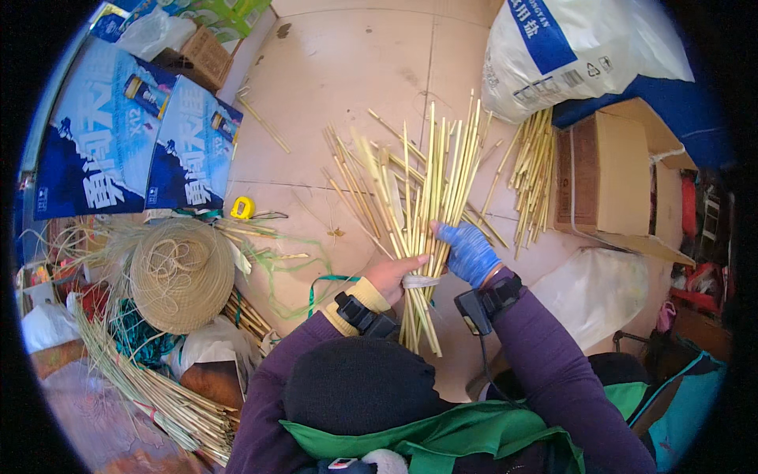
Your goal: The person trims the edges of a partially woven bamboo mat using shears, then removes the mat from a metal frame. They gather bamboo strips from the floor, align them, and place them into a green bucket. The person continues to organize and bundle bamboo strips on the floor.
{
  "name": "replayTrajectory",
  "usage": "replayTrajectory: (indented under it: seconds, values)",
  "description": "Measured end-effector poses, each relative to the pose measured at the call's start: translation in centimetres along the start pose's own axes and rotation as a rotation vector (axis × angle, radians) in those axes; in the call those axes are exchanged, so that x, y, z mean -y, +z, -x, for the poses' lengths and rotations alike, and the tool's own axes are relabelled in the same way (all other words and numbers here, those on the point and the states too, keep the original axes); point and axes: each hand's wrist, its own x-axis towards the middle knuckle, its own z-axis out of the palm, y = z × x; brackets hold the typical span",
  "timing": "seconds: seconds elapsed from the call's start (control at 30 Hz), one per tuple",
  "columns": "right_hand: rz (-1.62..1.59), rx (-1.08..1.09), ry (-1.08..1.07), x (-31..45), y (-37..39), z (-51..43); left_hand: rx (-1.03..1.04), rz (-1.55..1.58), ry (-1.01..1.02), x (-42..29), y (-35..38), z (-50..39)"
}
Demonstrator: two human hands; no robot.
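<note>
A bundle of straight yellow-green plant stalks (447, 172) fans out above my hands, bound low down by a pale band (419, 281). My left hand (394, 277), bare, grips it from the left just above the band. My right hand (471, 252), in a blue fingerless glove with bare fingertips, holds the stalks from the right, a little higher. The cut ends stick out below the band towards my body. Loose stalks (349, 183) lie on the floor behind and left of the bundle. The fingers behind the stalks are partly hidden.
At the left are blue cartons (189, 142), a yellow tape measure (243, 207), a woven straw hat (182, 275) and a tied bundle of thin stems (160, 397). On the right, another pile of stalks (533, 178) lies beside an open cardboard box (622, 178), below a white plastic sack (568, 77).
</note>
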Motion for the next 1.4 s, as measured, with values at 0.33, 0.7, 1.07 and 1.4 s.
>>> replayTrajectory:
  seconds: [0.33, 0.7, 1.07, 1.4]
  values:
    - [-0.231, 0.121, 0.043, -0.2, -3.7, -0.2, -0.008, -0.014, -0.004, 0.1, 0.4, -0.3]
    - [-0.256, 0.12, -0.038, -0.8, -4.0, -0.9, 0.04, -0.045, -0.076, 0.3, -0.3, -0.7]
    - [0.117, 0.022, -0.156, 0.1, -1.7, 0.0, 0.163, -0.041, -0.011, 0.1, 0.7, -0.3]
    - [-0.195, 0.004, -0.17, -0.9, -2.5, -1.1, 0.141, -0.093, 0.014, -0.1, 1.0, -0.3]
